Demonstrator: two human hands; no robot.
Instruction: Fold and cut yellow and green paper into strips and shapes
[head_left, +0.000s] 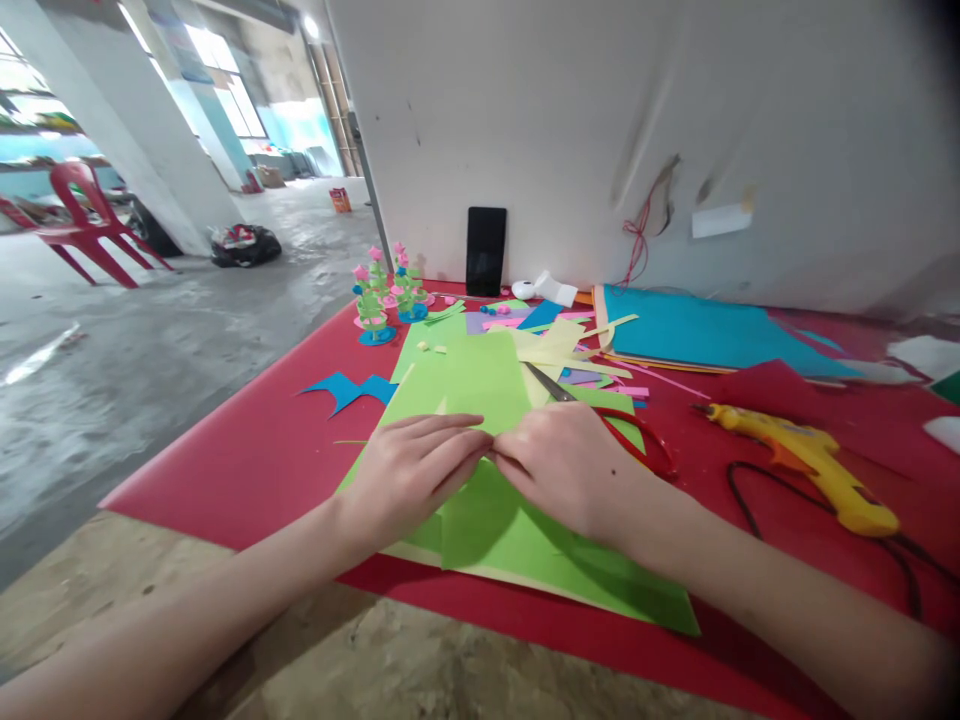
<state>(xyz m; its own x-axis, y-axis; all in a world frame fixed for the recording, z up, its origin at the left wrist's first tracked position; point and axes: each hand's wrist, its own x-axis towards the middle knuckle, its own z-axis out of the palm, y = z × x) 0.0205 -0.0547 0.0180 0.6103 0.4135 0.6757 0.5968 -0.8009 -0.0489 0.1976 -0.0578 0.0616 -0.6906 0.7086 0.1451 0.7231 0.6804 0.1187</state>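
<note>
My left hand (412, 470) and my right hand (566, 465) meet fingertip to fingertip on a green paper sheet (480, 385) lying on the red table cover (247, 450). Both hands have their fingers pressed together, pinching the green paper at its fold or edge between them. Scissors with red handles (600, 415) lie just behind my right hand, blades pointing away to the left. More green paper (570, 565) spreads under my right wrist toward the near edge.
A yellow glue gun (814, 465) with a black cord lies at right. Blue sheets (705, 330), paper scraps, a black phone (485, 250) against the wall and small paper flower models (386, 295) stand behind. A blue cut scrap (352, 390) lies left. Red chairs stand far left.
</note>
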